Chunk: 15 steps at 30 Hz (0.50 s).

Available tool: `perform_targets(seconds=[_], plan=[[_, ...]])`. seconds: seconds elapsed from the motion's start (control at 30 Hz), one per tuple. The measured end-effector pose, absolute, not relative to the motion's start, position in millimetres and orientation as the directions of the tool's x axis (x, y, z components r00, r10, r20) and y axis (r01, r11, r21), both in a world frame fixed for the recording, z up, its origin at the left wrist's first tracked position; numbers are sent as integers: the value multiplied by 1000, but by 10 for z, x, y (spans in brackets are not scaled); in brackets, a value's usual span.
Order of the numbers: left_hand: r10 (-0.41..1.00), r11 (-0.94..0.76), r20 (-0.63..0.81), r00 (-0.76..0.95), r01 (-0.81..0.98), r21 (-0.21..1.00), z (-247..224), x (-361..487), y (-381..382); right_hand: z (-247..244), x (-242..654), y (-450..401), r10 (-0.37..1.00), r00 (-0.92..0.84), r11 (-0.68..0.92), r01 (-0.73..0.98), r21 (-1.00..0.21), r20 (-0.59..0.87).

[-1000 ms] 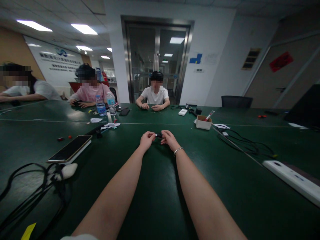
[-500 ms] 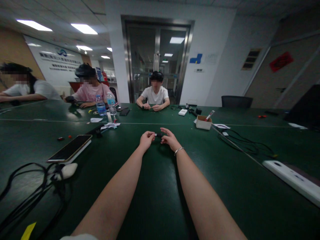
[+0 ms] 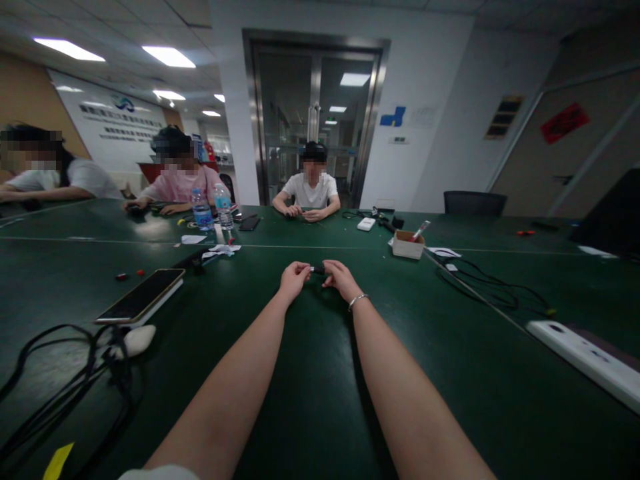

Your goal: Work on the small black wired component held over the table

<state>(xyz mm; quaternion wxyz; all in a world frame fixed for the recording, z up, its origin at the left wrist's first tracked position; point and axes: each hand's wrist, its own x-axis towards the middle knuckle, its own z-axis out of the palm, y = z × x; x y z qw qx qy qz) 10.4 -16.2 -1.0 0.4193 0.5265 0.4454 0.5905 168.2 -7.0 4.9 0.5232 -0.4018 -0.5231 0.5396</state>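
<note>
A small black piece with a bright silvery end (image 3: 317,270) is held level just above the green table, between my two hands. My left hand (image 3: 294,279) pinches its silvery end between thumb and fingertips. From the other side, my right hand (image 3: 342,279), with a bracelet (image 3: 358,302) at the wrist, has its thumb and index finger closed on the black end. The piece is too small and dim for me to tell its kind, and fingers cover both of its ends.
To the left lie a phone (image 3: 143,295), a white mouse-like object (image 3: 139,341) and black cables (image 3: 60,393). Two water bottles (image 3: 202,212) stand beyond. On the right are a small box (image 3: 407,245), more cables (image 3: 493,283) and a white power strip (image 3: 585,357). Several people sit around the table.
My right index finger, raised before, has come down onto the black end of the piece. My left hand has stayed in place. At the left, a co-worker's hand has shifted slightly.
</note>
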Motion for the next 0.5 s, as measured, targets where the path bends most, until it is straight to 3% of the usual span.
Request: perform_targets(seconds=[0.5], plan=[[972, -206, 198, -123, -58, 977, 14, 130, -170, 15, 1685, -67, 962, -216, 146, -117, -982, 169]])
